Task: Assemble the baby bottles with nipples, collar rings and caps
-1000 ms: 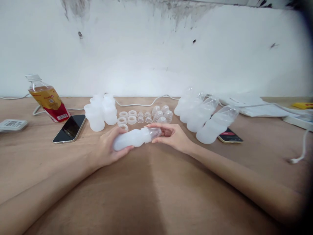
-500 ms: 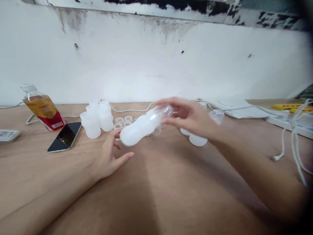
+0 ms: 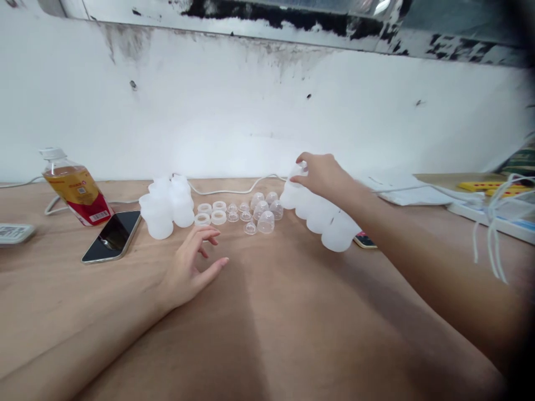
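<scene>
My left hand (image 3: 194,270) rests on the wooden table with its fingers spread, holding nothing. At the back right, my right hand (image 3: 321,172) has thumb and fingers around the clear top of a milky-white baby bottle (image 3: 289,196), at the far end of a row of similar bottles (image 3: 321,216). My wrist and forearm hide the tops of that row. Between the hands stand several clear dome caps (image 3: 266,222), small clear teats (image 3: 244,214) and white rings (image 3: 218,216). Left of the rings is a cluster of open white bottle bodies (image 3: 159,217).
A tilted drink bottle (image 3: 79,189), a phone (image 3: 112,236) and a white device (image 3: 15,233) lie on the left. A white cable (image 3: 234,192) runs along the wall. White packaging (image 3: 401,186), a power strip (image 3: 493,223) and loose cords (image 3: 495,239) are on the right.
My right hand has carried the capped bottle from beside my left hand to the back end of the right row, turning it upright. The left hand stays in place, now apart from the bottle.
</scene>
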Motion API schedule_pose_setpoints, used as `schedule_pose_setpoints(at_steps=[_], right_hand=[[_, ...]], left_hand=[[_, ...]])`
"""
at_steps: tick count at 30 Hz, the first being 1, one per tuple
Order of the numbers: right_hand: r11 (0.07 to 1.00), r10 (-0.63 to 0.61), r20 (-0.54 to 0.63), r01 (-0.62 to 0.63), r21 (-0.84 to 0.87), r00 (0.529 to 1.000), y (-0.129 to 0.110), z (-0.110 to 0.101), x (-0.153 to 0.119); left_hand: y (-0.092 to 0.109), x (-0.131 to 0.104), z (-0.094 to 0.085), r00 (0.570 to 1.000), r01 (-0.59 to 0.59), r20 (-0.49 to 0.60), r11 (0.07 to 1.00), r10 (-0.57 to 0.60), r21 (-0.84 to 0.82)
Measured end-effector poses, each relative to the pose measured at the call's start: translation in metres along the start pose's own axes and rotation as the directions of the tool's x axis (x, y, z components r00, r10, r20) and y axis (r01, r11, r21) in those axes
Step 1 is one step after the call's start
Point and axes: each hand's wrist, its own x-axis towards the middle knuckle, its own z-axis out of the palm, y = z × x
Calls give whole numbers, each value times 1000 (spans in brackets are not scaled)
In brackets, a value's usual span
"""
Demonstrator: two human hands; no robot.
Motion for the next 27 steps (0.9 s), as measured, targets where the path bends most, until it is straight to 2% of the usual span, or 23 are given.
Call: schedule_pose_setpoints(at_steps=[7, 11, 14, 17, 19, 21, 22, 23, 24, 25, 27], right_hand=[[990, 74, 90, -62, -127, 993, 1, 19, 17], [986, 53, 85, -39, -161, 995, 3, 26, 23], [981, 51, 109, -29, -193, 993, 3, 25, 25], [974, 91, 99, -68, -216, 991, -7, 15, 20], [979, 72, 23, -67, -192, 997, -19, 7, 8], [996, -51, -49, 47, -81, 997, -34, 3, -15], [986, -166, -44, 168, 23, 985, -42, 4, -31], [939, -316, -13, 314, 143, 949, -49, 7, -48], [863, -460, 31, 439, 249, 887, -54, 12, -67], [779, -588, 87, 533, 330, 804, -59, 19, -86], [689, -703, 209, 578, 437, 680, -63, 33, -119]], left_hand=[[0, 1, 0, 1000, -10, 9, 1000, 11, -16], [0, 2, 0, 1000, -18, 6, 1000, 18, -21], [-1, 1, 2, 1000, -20, 7, 1000, 20, -17], [0, 0, 2, 1000, -11, 8, 1000, 11, 19], [2, 0, -2, 999, -3, 55, 996, -2, 93], [6, 0, -8, 981, -16, 192, 978, -24, 206], [7, -1, -13, 958, -40, 284, 965, -36, 259], [9, -1, -17, 923, -71, 382, 952, -50, 298], [10, -2, -21, 880, -107, 471, 943, -57, 315], [11, -3, -25, 835, -139, 547, 939, -61, 316], [10, -5, -29, 747, -182, 663, 941, -56, 285]])
